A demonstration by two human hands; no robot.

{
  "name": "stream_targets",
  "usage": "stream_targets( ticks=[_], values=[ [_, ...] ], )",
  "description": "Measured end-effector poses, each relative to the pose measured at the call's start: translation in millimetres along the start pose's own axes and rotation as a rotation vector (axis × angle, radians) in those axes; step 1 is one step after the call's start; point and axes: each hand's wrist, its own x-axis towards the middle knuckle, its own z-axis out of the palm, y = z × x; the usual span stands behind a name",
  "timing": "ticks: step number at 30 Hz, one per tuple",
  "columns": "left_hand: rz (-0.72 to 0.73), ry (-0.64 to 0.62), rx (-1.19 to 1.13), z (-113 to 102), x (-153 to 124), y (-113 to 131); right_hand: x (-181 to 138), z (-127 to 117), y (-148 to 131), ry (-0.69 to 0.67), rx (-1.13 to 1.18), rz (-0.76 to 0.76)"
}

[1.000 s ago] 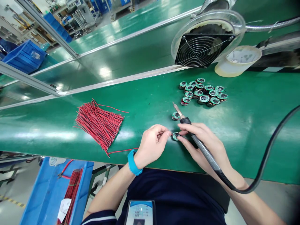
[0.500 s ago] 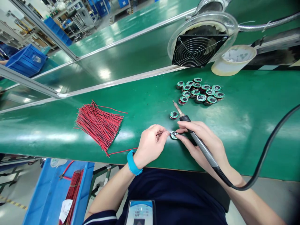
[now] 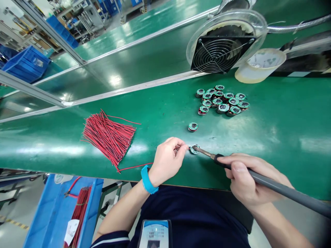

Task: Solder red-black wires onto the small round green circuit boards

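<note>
My left hand (image 3: 170,156) is closed in a pinch around a thin red wire (image 3: 136,166), whose tail runs out to the left below my wrist. The fingertips are at the left edge of a small round motor with a green circuit board (image 3: 194,149) on the bench. In my right hand (image 3: 254,179) is a soldering iron (image 3: 219,159), gripped by its dark handle. Its metal tip reaches left onto the top of that board and partly covers it. Another round motor (image 3: 192,127) stands just behind.
A cluster of several round motors (image 3: 222,109) stands farther back. Left lies a heap of red and black wires (image 3: 108,137). Behind are a fume-extractor fan (image 3: 213,59) and a tape roll (image 3: 258,69). A blue bin (image 3: 51,213) with wire bundles sits below the bench edge.
My right hand has let go of the motor's edge, drawn back to the right and turned the soldering iron, bringing its tip down onto the board. My left hand stays nearly in place.
</note>
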Motion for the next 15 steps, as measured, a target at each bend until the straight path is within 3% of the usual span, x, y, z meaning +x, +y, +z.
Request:
stream_targets(
  ticks=[15],
  values=[
    [0.014,-0.018,-0.004,-1.4,0.0,0.2,1.3,2.9,2.9,-0.03,0.035,0.107]
  ],
)
